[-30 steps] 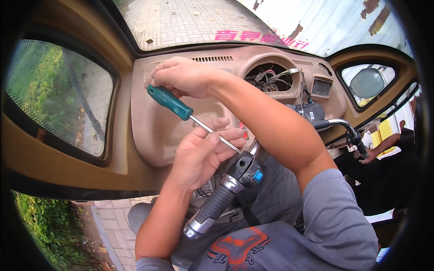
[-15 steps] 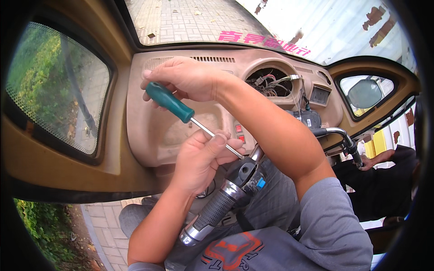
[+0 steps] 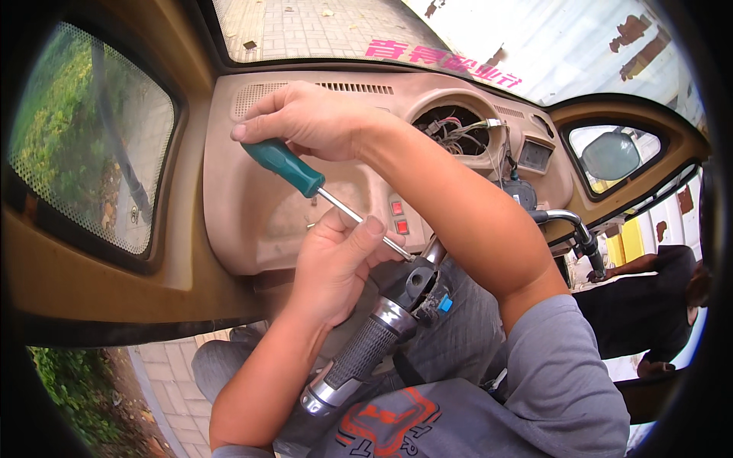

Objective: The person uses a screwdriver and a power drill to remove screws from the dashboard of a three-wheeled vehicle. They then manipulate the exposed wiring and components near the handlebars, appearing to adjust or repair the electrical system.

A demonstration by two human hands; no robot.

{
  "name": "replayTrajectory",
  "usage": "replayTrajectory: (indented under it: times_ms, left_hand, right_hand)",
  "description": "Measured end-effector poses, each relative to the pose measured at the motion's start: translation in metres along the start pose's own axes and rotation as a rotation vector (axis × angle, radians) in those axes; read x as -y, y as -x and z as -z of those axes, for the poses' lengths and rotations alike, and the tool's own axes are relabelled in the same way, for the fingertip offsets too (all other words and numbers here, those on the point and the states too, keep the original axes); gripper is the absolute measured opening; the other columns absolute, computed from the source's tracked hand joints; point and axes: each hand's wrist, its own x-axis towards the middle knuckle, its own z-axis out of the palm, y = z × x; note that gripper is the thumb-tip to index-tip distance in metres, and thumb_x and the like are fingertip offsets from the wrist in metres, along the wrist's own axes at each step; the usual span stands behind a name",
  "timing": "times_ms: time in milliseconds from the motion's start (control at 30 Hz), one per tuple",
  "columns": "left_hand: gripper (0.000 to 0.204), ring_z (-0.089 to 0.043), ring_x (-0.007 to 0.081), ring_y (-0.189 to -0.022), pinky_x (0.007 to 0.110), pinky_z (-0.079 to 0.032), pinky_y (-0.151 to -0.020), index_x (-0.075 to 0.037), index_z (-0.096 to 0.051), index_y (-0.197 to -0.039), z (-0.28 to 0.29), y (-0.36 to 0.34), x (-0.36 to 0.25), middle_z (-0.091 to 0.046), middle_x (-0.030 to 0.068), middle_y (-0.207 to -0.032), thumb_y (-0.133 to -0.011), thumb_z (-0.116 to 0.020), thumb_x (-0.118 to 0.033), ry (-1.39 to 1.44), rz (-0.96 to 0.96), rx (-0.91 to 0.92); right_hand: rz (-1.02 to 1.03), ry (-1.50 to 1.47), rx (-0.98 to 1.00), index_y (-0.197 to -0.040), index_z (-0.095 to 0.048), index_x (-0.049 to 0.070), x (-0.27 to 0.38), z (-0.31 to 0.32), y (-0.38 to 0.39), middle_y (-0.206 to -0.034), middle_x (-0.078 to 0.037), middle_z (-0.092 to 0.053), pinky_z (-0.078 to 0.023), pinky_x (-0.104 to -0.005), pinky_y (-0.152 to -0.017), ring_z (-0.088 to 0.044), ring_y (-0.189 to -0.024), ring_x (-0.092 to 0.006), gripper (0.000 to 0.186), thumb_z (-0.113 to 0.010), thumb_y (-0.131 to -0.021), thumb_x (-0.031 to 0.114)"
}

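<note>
Screwdriver (image 3: 331, 200) in closed grip: right hand (image 3: 313, 120) around handle (image 3: 286, 165), left hand (image 3: 334, 258) around shaft (image 3: 343, 208).

Free room left of the screwdriver (image 3: 305, 178), right forearm (image 3: 458, 197) an obstacle opposite.

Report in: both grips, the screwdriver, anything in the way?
Left grip on the shaft, right grip over the handle of the screwdriver. Tip at switch housing, exact contact unclear. Right forearm crosses over part of the dash.
</note>
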Motion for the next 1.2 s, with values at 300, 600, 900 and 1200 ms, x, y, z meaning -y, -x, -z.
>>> replayTrajectory:
  times_ms: [300, 600, 900, 1200]
  left_hand:
    - [0.024, -0.071, 0.0321, -0.101, 0.044, -0.059, -0.091, -0.002, -0.059, -0.117, -0.007, -0.002, -0.003, -0.071, 0.0203, -0.108, -0.1, -0.062, -0.018, -0.112, -0.025, -0.078]
    - [0.022, -0.071, 0.0301, -0.099, 0.043, -0.059, -0.089, -0.002, -0.059, -0.112, -0.01, 0.0, -0.005, -0.071, 0.0214, -0.106, -0.099, -0.063, -0.02, 0.008, -0.008, -0.013]
    - [0.023, -0.072, 0.0298, -0.092, 0.042, -0.06, -0.086, -0.001, -0.06, -0.111, -0.021, -0.001, -0.005, -0.071, 0.0208, -0.099, -0.098, -0.065, -0.019, 0.178, 0.008, 0.001]
    - [0.025, -0.073, 0.0306, -0.088, 0.041, -0.061, -0.084, 0.002, -0.061, -0.105, -0.03, -0.003, -0.01, -0.072, 0.0221, -0.1, -0.096, -0.068, -0.02, 0.23, -0.013, -0.067]
  right_hand:
    - [-0.008, -0.12, 0.05, -0.119, -0.061, -0.009, 0.003, -0.001, 0.005, -0.1, -0.02, -0.069, -0.06, -0.0368, -0.078, -0.07, -0.082, -0.0254, 0.033, -0.055, -0.096, 0.014]
    - [-0.024, -0.309, 0.058, -0.118, -0.063, -0.009, 0.008, -0.001, 0.008, -0.099, -0.019, -0.069, -0.059, -0.0361, -0.076, -0.069, -0.081, -0.0238, 0.037, -0.059, -0.097, 0.022]
    - [-0.003, -0.419, 0.097, -0.112, -0.065, -0.006, 0.007, 0.003, 0.008, -0.095, -0.015, -0.07, -0.059, -0.0329, -0.076, -0.069, -0.082, -0.0223, 0.03, -0.06, -0.098, 0.021]
    - [0.061, -0.423, 0.058, -0.105, -0.069, -0.003, 0.005, 0.003, 0.007, -0.088, -0.009, -0.069, -0.057, -0.032, -0.068, -0.066, -0.073, -0.0163, 0.031, -0.069, -0.093, 0.026]
